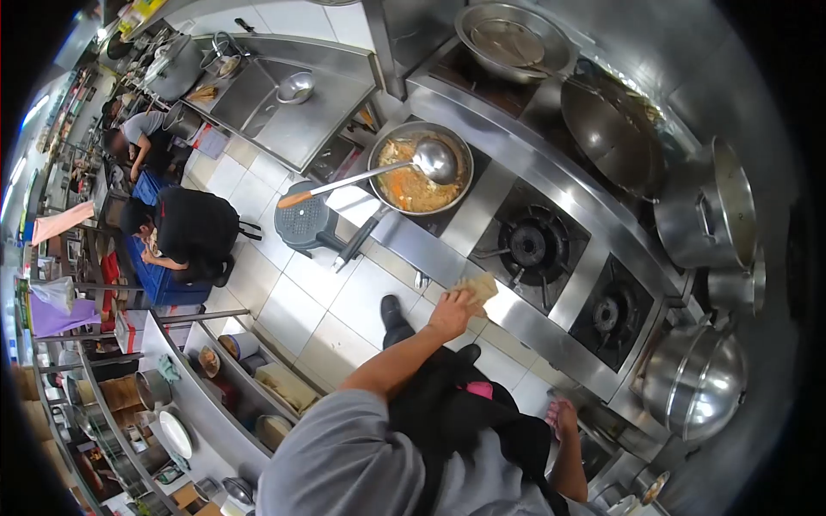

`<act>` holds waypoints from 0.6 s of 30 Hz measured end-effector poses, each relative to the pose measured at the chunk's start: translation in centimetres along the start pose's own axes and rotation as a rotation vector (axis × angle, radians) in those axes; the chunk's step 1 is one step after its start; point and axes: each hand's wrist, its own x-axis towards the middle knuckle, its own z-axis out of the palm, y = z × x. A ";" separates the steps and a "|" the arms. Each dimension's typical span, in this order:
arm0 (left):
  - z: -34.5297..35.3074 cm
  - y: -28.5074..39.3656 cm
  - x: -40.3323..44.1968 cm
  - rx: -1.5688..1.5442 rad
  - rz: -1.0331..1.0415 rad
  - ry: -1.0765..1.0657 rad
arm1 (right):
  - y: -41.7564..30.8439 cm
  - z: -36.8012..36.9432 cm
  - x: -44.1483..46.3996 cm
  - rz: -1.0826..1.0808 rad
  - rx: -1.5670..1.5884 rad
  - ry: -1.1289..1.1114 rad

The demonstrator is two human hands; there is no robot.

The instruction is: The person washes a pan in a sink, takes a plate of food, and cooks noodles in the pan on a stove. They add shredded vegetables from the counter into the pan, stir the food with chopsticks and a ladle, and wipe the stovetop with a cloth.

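My left hand (458, 313) is closed on a folded tan cloth (478, 294) at the front edge of the steel stove (508, 316). Low at my side, my right hand (564, 418) has its fingers curled by something pink (551, 411), too small to make out. Beyond the left hand, a wok-like pan (413, 202) on the stove holds an orange-brown stew with vegetables. A ladle (436, 162) lies across it, bowl in the food and wooden handle over the rim. The pan's own dark handle (354, 243) sticks out toward the floor.
Gas burners (528, 244) run along the stove. Pots (707, 206), a large wok (609, 133) and steel bowls (516, 41) stand behind. A grey plastic stool (303, 225) is near the pan handle. One person in black (194, 228) bends over a blue crate (159, 271); another person (146, 138) is farther back.
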 end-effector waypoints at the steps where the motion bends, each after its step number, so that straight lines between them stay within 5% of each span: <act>1: -0.1 -1.4 0.4 0.006 0.060 -0.065 | 0.5 0.1 -0.8 -0.047 -0.032 -0.065; 2: -0.4 -2.9 1.0 0.012 0.123 -0.131 | 1.3 0.0 -1.2 -0.093 -0.064 -0.128; 3: -0.9 -4.7 1.8 0.092 -0.023 -0.195 | 1.9 0.2 -1.8 -0.104 -0.065 -0.120; 6: -5.3 -14.2 0.8 0.132 -0.270 0.256 | 3.5 1.8 -4.3 -0.079 -0.041 -0.197; 8: -3.9 -24.4 -2.5 -0.618 -0.815 0.511 | 4.9 5.1 -7.8 -0.097 -0.296 -0.158; 9: -6.2 -29.0 -5.5 -0.038 -0.414 0.527 | 5.5 6.9 -9.1 -0.091 -0.408 -0.156; 10: -7.6 -34.0 -8.3 -0.057 -0.499 0.405 | 5.6 8.8 -9.7 -0.078 -0.447 -0.166; 11: -8.0 -38.7 -10.6 -0.387 -1.068 0.248 | 5.6 10.7 -10.4 -0.065 -0.486 -0.177; 12: -11.1 -39.9 -12.3 -0.283 -1.091 0.496 | 4.9 12.9 -11.7 -0.040 -0.466 -0.162; 13: -8.5 -48.4 -16.7 -0.561 -0.966 0.521 | 3.8 15.0 -13.6 -0.012 -0.444 -0.147; 14: -13.7 -48.8 -16.9 -1.027 -1.088 0.527 | 3.0 17.1 -15.3 0.017 -0.418 -0.134; 18: -32.1 -44.2 -8.6 -1.137 -0.819 0.454 | 5.4 21.0 -16.0 0.081 -0.409 -0.159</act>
